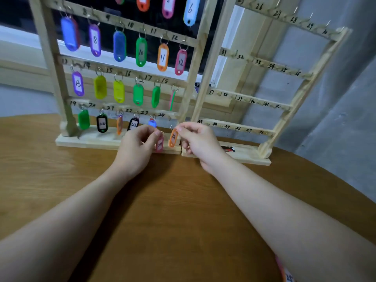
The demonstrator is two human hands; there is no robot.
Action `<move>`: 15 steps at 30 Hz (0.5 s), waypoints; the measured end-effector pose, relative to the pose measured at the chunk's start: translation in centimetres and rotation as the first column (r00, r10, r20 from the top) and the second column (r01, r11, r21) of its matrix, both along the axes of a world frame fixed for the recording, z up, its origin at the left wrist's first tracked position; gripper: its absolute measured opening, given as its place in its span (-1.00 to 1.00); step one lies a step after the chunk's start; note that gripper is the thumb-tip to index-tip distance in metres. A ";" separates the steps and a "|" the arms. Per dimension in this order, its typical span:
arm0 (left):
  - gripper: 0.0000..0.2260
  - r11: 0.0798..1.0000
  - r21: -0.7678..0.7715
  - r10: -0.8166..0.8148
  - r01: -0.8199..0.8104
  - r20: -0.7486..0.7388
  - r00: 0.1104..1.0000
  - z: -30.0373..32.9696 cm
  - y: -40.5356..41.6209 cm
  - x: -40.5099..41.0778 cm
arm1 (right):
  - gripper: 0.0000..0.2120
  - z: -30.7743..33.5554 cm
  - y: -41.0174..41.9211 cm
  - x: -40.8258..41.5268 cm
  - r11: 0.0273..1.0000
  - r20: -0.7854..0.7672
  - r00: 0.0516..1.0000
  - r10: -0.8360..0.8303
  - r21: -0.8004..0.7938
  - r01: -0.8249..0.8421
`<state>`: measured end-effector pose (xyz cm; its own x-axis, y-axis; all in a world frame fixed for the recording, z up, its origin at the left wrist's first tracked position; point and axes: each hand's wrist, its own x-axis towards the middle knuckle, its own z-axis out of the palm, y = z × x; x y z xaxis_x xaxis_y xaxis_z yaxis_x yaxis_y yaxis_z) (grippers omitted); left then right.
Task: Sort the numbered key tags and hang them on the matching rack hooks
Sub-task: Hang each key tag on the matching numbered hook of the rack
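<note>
Two wooden racks stand on the table. The left rack (51, 64) carries coloured tags on hooks 7 to 23. The right rack (301, 92), numbered 25 to 48, has bare hooks. My right hand (198, 141) pinches the ring of an orange tag marked 24 (173, 137), just below and right of the hook labelled 24 (169, 118). My left hand (136, 145) pinches the ring of a pink tag (159, 144) that hangs beside the orange one. A blue tag (152, 123) hangs on hook 23, just above my left fingers.
The brown round table (162, 200) spreads in front of both racks. A small dark and red object (228, 149) lies on the right rack's base. Another tag (286, 275) shows at the bottom edge under my right forearm. A grey wall is at right.
</note>
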<state>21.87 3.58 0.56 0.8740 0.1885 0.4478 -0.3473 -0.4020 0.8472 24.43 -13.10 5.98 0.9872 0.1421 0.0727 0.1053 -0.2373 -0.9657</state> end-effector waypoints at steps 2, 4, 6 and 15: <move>-0.79 0.999 0.016 0.036 -0.037 0.059 0.998 0.2 -0.2 0.0 | -0.91 0.3 0.6 0.7 1.000 0.008 1.000 -0.012 0.011 0.012; -0.80 0.997 0.004 0.076 -0.077 0.103 0.992 0.4 -0.3 0.0 | -0.89 0.4 1.2 1.2 1.000 0.020 1.000 -0.019 0.022 0.018; -0.82 0.995 -0.006 0.104 -0.104 0.120 0.987 0.4 -0.3 0.4 | -0.87 0.5 1.6 1.6 0.999 0.035 0.998 -0.045 0.013 0.045; -0.84 0.984 -0.012 0.176 -0.175 0.113 0.978 0.8 -1.5 0.9 | -0.87 -0.4 2.5 2.8 0.990 0.075 0.990 -0.116 -0.065 0.121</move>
